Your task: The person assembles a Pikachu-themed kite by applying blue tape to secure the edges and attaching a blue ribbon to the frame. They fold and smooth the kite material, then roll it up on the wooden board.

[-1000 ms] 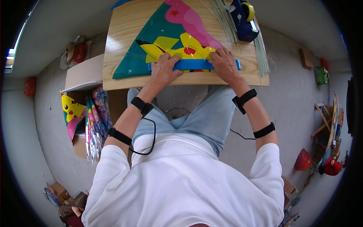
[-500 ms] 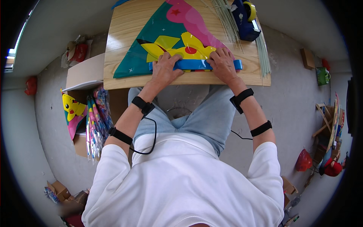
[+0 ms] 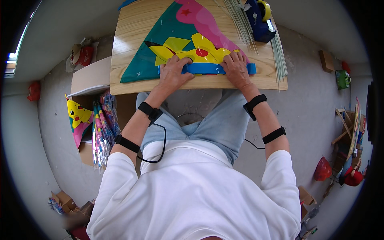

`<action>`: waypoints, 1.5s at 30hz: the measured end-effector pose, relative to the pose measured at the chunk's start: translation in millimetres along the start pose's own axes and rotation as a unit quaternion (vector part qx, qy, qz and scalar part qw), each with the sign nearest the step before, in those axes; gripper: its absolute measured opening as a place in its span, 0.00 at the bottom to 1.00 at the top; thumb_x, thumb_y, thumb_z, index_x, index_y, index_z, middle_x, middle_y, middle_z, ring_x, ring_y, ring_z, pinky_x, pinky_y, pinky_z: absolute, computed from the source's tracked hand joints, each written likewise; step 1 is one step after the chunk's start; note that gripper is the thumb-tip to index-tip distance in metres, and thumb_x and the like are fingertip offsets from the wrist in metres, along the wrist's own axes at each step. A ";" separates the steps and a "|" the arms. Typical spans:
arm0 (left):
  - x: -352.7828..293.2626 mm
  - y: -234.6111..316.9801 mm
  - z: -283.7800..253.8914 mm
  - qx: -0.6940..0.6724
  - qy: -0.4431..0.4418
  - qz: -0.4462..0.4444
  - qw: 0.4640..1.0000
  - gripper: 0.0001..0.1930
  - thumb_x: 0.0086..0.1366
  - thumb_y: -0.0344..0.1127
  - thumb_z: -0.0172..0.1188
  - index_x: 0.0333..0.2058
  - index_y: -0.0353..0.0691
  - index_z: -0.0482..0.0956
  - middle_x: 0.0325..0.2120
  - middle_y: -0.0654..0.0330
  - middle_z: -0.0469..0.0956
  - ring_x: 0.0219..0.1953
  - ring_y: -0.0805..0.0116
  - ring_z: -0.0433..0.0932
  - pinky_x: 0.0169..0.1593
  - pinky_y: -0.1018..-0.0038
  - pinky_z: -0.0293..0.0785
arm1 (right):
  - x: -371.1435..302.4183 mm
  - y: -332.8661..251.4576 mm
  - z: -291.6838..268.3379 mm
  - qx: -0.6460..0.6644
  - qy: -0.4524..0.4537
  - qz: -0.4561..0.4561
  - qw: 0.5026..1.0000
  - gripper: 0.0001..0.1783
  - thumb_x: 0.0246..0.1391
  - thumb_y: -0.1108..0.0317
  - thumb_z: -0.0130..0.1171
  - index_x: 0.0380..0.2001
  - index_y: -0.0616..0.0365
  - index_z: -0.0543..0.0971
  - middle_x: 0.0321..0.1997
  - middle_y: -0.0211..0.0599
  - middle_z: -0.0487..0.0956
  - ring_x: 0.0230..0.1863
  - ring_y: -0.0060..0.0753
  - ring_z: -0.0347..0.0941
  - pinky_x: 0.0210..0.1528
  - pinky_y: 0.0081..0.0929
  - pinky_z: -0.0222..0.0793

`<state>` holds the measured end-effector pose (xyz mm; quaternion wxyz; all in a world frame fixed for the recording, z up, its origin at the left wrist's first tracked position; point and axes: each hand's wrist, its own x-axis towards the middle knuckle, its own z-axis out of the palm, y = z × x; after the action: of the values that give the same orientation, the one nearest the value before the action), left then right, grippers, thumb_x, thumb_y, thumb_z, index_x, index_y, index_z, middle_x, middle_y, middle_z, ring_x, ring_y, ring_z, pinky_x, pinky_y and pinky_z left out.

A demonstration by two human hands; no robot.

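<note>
A triangular plastic kite sheet (image 3: pixel 154 56), teal and pink with a yellow cartoon figure, lies on the wooden table (image 3: pixel 128 36). Along its near edge runs a flat blue strip (image 3: pixel 208 68). My left hand (image 3: pixel 174 73) grips the strip near its left end, fingertips on the sheet and thumb on the near side. Toward the right end, my right hand (image 3: pixel 237 69) holds the same strip with bent fingers close together. What lies beneath the fingers is hidden. Each wrist wears a black strap.
A dark blue tape dispenser (image 3: pixel 262 28) stands at the table's far right beside bundles of thin pale sticks (image 3: pixel 239 20). Left of the table, a cardboard box (image 3: pixel 90 76) holds several rolled printed sheets (image 3: pixel 105 124). On the floor at right sits a red bag (image 3: pixel 322 169).
My right hand's fingers have shifted slightly to the right along the strip and drawn closer together. The left hand and the sheet are almost still.
</note>
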<state>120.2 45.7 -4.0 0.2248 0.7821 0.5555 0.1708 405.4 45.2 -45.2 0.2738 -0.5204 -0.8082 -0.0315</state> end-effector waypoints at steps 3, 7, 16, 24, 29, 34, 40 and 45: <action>-2.6 -12.1 -3.6 -0.028 0.010 0.012 1.000 0.25 0.51 0.44 0.76 0.50 0.53 0.84 0.41 0.59 0.76 0.50 0.57 0.77 0.54 0.57 0.64 | -1.3 0.8 1.8 0.000 0.006 0.001 1.000 0.10 0.59 0.64 0.66 0.37 0.54 0.76 0.44 0.42 0.74 0.51 0.51 0.69 0.56 0.49 0.64; -7.2 -31.7 -14.6 -0.054 0.016 0.003 0.998 0.23 0.52 0.41 0.79 0.48 0.46 0.86 0.38 0.59 0.78 0.44 0.61 0.80 0.53 0.64 0.68 | -1.4 -0.6 0.7 0.006 0.001 0.005 1.000 0.10 0.59 0.64 0.66 0.37 0.53 0.75 0.44 0.42 0.74 0.51 0.51 0.69 0.56 0.49 0.64; -17.5 -33.6 -29.0 0.030 0.046 0.049 0.997 0.19 0.51 0.42 0.80 0.40 0.42 0.87 0.42 0.58 0.77 0.51 0.57 0.74 0.59 0.58 0.63 | -0.9 -2.0 -1.9 0.006 -0.004 0.005 1.000 0.10 0.59 0.63 0.65 0.37 0.53 0.75 0.44 0.42 0.73 0.50 0.51 0.68 0.55 0.49 0.64; -13.1 10.1 -26.8 0.043 0.078 0.181 0.979 0.18 0.54 0.37 0.76 0.43 0.40 0.85 0.46 0.55 0.78 0.53 0.54 0.75 0.58 0.58 0.67 | -2.0 -0.1 1.1 -0.002 -0.005 0.005 1.000 0.10 0.60 0.63 0.65 0.38 0.53 0.75 0.45 0.42 0.73 0.51 0.52 0.68 0.55 0.50 0.64; -4.7 30.1 6.6 0.064 0.044 0.221 0.972 0.19 0.58 0.34 0.72 0.48 0.36 0.83 0.49 0.52 0.78 0.54 0.50 0.76 0.59 0.57 0.72 | -3.1 1.6 2.7 -0.002 -0.013 0.011 1.000 0.10 0.60 0.63 0.64 0.38 0.53 0.75 0.46 0.42 0.74 0.52 0.52 0.69 0.56 0.51 0.64; -14.4 17.8 17.8 0.088 0.034 0.214 0.972 0.22 0.60 0.36 0.71 0.52 0.35 0.82 0.52 0.51 0.78 0.58 0.49 0.75 0.62 0.56 0.71 | -3.4 2.8 2.3 0.020 -0.016 0.025 0.999 0.10 0.60 0.63 0.65 0.38 0.53 0.75 0.48 0.42 0.75 0.54 0.53 0.70 0.56 0.53 0.65; -15.7 25.0 16.5 0.084 0.013 0.190 0.978 0.24 0.59 0.38 0.72 0.53 0.35 0.83 0.53 0.51 0.78 0.59 0.48 0.74 0.64 0.55 0.69 | 9.0 15.9 -16.6 0.109 0.060 -0.015 0.992 0.05 0.59 0.69 0.65 0.36 0.55 0.78 0.42 0.42 0.78 0.49 0.52 0.74 0.50 0.47 0.70; -16.9 24.3 17.4 0.081 0.015 0.183 0.980 0.25 0.58 0.38 0.72 0.53 0.35 0.83 0.52 0.51 0.78 0.59 0.48 0.74 0.63 0.56 0.70 | -3.2 36.5 -51.7 0.083 0.111 0.177 0.974 0.04 0.56 0.70 0.66 0.32 0.57 0.82 0.33 0.40 0.80 0.39 0.48 0.78 0.44 0.42 0.74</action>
<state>143.0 20.0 -5.7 0.1174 0.8835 0.4180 0.1757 458.9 41.9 -11.4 0.4053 -0.6239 -0.6676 0.0267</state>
